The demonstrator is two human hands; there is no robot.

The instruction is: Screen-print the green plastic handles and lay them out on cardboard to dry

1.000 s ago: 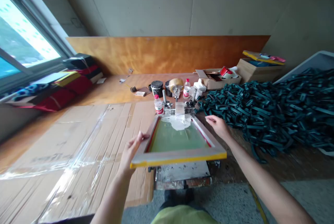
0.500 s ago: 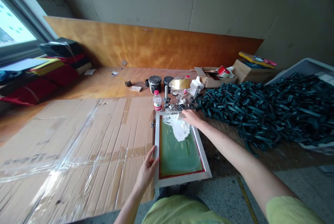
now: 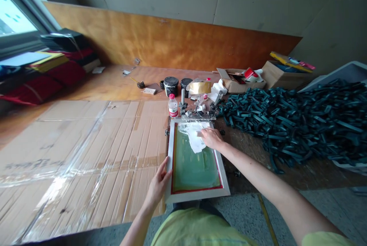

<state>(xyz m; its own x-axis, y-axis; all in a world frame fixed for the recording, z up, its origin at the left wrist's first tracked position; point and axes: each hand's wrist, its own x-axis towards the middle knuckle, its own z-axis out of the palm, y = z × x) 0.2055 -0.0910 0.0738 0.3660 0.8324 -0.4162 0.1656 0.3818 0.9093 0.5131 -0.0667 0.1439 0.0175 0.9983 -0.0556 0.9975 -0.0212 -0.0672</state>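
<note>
A screen printing frame (image 3: pixel 226 192) with a green mesh (image 3: pixel 195 171) lies in front of me, its far end at a metal hinge clamp (image 3: pixel 197 117). My left hand (image 3: pixel 158 183) grips the frame's left rail, with fingers and thumb at its edge. Over the far part of the mesh, my right hand (image 3: pixel 211 139) is closed on a small white scraper (image 3: pixel 199 134), mostly hidden by the fingers. White ink (image 3: pixel 196 144) lies thickly on the mesh under and beside that hand.
Flattened cardboard (image 3: pixel 94 154) covers the table at left. Behind the frame stand a red-capped bottle (image 3: pixel 172 106), black-lidded tubs (image 3: pixel 171 86) and a tape roll (image 3: pixel 200 87). A heap of dark green strap-like pieces (image 3: pixel 301 119) lies at right, near open boxes (image 3: pixel 241 83).
My right hand has come back from the frame's far edge, nearer to me over the white ink. My left hand stays on the left rail. The camera view has shifted slightly.
</note>
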